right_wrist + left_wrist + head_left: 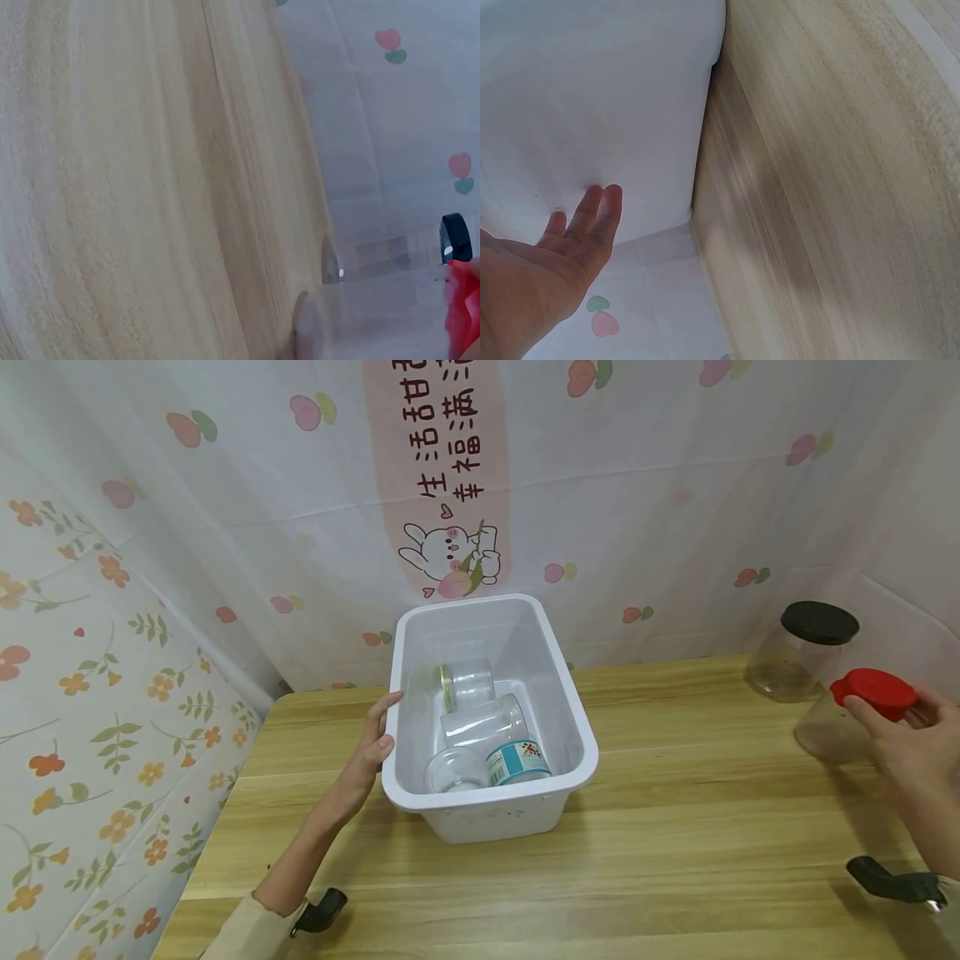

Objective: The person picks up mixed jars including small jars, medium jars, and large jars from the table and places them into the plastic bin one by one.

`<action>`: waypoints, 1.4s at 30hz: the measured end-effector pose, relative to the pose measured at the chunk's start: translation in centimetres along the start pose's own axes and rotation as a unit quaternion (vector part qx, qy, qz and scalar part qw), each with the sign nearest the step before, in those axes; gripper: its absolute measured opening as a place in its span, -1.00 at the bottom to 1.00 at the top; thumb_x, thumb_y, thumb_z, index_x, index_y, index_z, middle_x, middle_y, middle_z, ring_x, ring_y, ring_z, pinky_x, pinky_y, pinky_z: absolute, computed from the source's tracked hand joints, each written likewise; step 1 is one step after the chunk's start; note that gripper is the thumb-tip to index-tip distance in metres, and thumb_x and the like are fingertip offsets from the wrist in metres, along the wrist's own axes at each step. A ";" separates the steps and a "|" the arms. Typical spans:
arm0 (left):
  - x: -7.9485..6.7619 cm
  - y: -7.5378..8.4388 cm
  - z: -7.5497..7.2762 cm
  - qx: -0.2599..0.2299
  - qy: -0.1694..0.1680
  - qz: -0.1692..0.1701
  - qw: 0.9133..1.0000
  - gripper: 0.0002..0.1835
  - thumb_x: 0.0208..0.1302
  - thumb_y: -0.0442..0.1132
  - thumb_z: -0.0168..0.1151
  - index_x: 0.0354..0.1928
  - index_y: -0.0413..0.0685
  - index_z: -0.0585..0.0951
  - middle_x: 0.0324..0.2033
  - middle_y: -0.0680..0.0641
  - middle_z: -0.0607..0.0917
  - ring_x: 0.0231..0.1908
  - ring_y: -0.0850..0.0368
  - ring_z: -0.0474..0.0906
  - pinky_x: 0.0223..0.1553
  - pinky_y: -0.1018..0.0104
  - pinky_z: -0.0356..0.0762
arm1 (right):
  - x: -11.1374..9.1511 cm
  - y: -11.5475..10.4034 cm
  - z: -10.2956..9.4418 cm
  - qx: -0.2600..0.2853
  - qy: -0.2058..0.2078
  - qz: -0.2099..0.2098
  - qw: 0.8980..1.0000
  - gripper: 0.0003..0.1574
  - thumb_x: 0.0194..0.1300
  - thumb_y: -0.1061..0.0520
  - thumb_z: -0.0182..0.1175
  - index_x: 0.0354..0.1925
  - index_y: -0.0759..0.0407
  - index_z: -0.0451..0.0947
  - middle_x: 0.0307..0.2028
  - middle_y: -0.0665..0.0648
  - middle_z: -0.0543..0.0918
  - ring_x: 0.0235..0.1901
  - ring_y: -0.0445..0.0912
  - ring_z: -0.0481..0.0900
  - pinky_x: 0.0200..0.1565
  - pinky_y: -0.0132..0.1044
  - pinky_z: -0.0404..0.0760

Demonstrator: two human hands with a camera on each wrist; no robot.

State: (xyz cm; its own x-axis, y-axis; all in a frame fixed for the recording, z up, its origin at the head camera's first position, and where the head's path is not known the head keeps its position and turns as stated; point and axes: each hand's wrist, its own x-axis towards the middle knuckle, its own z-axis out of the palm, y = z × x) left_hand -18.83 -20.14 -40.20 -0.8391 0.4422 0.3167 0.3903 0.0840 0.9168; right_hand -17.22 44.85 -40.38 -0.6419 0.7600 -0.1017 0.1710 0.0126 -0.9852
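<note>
At the right of the head view, my right hand [917,756] grips the red lid [879,690] of a clear plastic jar [823,731], thumb on the near side of the lid. The jar stands upright; part of it is hidden by the hand. In the right wrist view the jar [382,319] shows at the bottom right. My left hand [366,750] rests against the left side of a white plastic bin [491,800]. Extended fingers [609,214] touch the bin's outer wall in the left wrist view. Several clear containers [483,724] lie inside the bin, one with a blue label [517,762].
Behind the red-lidded jar stands another clear jar [783,672] with a black lid [820,622]. A wooden table [675,860] carries everything. Patterned curtains [637,510] close off the back and sides.
</note>
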 end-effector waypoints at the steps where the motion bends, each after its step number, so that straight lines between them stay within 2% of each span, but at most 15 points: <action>1: 0.0 0.0 0.0 -0.001 0.000 0.001 1.000 -0.36 0.53 0.02 -0.28 0.57 0.12 -0.06 0.41 -0.44 0.08 0.22 -0.40 0.18 0.08 0.08 0.42 | -0.1 0.0 -0.1 -0.009 -0.003 -0.002 1.000 0.13 0.19 0.15 0.49 0.56 -0.13 0.10 0.26 -0.26 0.26 0.19 -0.40 0.21 0.15 -0.64 0.20; 4: -0.1 0.0 0.1 0.000 -0.001 0.003 1.000 -0.36 0.53 0.01 -0.28 0.57 0.12 -0.06 0.40 -0.45 0.08 0.21 -0.43 0.18 0.08 0.10 0.42 | -0.2 -0.1 -0.2 -0.013 -0.004 -0.003 1.000 0.13 0.19 0.14 0.49 0.55 -0.14 0.11 0.19 -0.29 0.27 0.16 -0.41 0.21 0.08 -0.66 0.26; 7: -0.1 0.0 0.1 -0.003 -0.001 0.002 1.000 -0.36 0.53 0.02 -0.28 0.57 0.12 -0.06 0.42 -0.45 0.06 0.23 -0.44 0.16 0.09 0.11 0.41 | -0.1 -0.1 -0.3 -0.014 -0.005 -0.008 1.000 0.12 0.18 0.15 0.49 0.55 -0.13 0.12 0.08 -0.32 0.27 0.12 -0.41 0.22 -0.08 -0.69 0.34; 9: -0.1 0.0 0.1 -0.003 0.000 0.001 1.000 -0.36 0.53 0.02 -0.27 0.57 0.12 -0.06 0.42 -0.44 0.06 0.23 -0.45 0.16 0.09 0.10 0.40 | 0.0 -0.1 -0.3 -0.018 -0.004 -0.011 1.000 0.11 0.18 0.16 0.50 0.54 -0.13 0.14 0.03 -0.32 0.28 0.09 -0.40 0.22 -0.16 -0.72 0.33; 11: -0.1 0.0 0.1 -0.003 0.001 -0.001 1.000 -0.36 0.53 0.02 -0.26 0.56 0.12 -0.05 0.42 -0.44 0.07 0.23 -0.45 0.16 0.09 0.10 0.40 | 0.0 -0.1 -0.3 -0.029 -0.002 -0.013 0.999 0.10 0.18 0.15 0.49 0.54 -0.14 0.14 0.07 -0.32 0.28 0.09 -0.41 0.22 -0.14 -0.71 0.34; 15: -0.1 0.0 0.1 -0.003 0.002 -0.001 1.000 -0.36 0.53 0.03 -0.26 0.56 0.11 -0.05 0.41 -0.46 0.08 0.22 -0.44 0.17 0.08 0.08 0.41 | -0.1 -0.2 0.1 -0.052 0.006 -0.017 0.998 0.06 0.20 0.11 0.48 0.52 -0.18 0.15 0.17 -0.30 0.27 0.12 -0.41 0.22 0.05 -0.68 0.26; 20: -0.1 0.0 0.1 -0.003 0.003 -0.003 1.000 -0.35 0.53 0.04 -0.27 0.56 0.12 -0.06 0.41 -0.44 0.08 0.22 -0.40 0.18 0.08 0.06 0.41 | -0.4 -0.7 0.6 -0.088 0.004 -0.035 0.995 0.04 0.21 0.05 0.47 0.52 -0.20 0.18 0.25 -0.26 0.29 0.20 -0.37 0.24 0.26 -0.47 0.20; 24: 0.0 0.0 0.0 -0.005 0.002 -0.004 1.000 -0.35 0.53 0.04 -0.26 0.56 0.11 -0.06 0.41 -0.45 0.06 0.22 -0.43 0.17 0.08 0.06 0.40 | -1.0 -1.0 1.0 -0.120 -0.003 -0.064 0.991 0.01 0.22 -0.01 0.46 0.52 -0.20 0.21 0.32 -0.19 0.33 0.28 -0.30 0.23 0.30 -0.37 0.21; 29: 0.0 0.0 -0.1 0.000 0.003 -0.009 1.000 -0.36 0.52 0.03 -0.26 0.55 0.12 -0.05 0.38 -0.43 0.13 0.18 -0.40 0.22 0.04 0.04 0.44 | -1.6 -1.5 1.3 -0.145 -0.023 -0.090 0.985 -0.02 0.24 -0.08 0.44 0.52 -0.17 0.25 0.29 -0.18 0.36 0.27 -0.27 0.26 0.16 -0.53 0.30; 32: 0.0 0.1 -0.2 0.003 0.002 -0.012 1.000 -0.37 0.53 0.02 -0.26 0.55 0.11 -0.05 0.36 -0.43 0.15 0.15 -0.38 0.26 0.01 0.05 0.47 | -1.9 -1.6 1.4 -0.133 -0.040 -0.109 0.984 -0.06 0.23 -0.02 0.46 0.49 -0.15 0.30 0.16 -0.23 0.40 0.17 -0.30 0.34 -0.04 -0.66 0.35; 36: 0.1 0.3 -0.2 0.005 -0.002 -0.020 1.000 -0.37 0.54 0.03 -0.24 0.54 0.11 -0.06 0.35 -0.46 0.15 0.14 -0.44 0.26 0.00 0.00 0.47 | -2.2 -1.6 1.7 -0.108 -0.061 -0.130 0.984 -0.17 0.20 0.07 0.49 0.37 -0.18 0.39 0.01 -0.29 0.40 0.05 -0.33 0.36 -0.21 -0.70 0.37; 42: -0.1 0.5 -0.3 0.006 -0.004 -0.036 0.999 -0.34 0.56 0.15 -0.22 0.55 0.14 -0.06 0.37 -0.46 0.12 0.16 -0.46 0.24 0.00 -0.13 0.41 | -2.7 -1.7 2.0 -0.137 -0.081 -0.145 0.977 -0.23 0.22 -0.04 0.47 0.33 -0.26 0.38 0.11 -0.20 0.40 0.15 -0.25 0.34 -0.24 -0.72 0.35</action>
State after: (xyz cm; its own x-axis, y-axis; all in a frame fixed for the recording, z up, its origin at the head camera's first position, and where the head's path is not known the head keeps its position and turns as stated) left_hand -18.70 -20.41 -39.68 -0.8624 0.4413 0.2482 0.3336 0.1266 0.9342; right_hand -17.27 41.50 -38.72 -0.7993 0.5861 0.1328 0.1448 0.4022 -0.9040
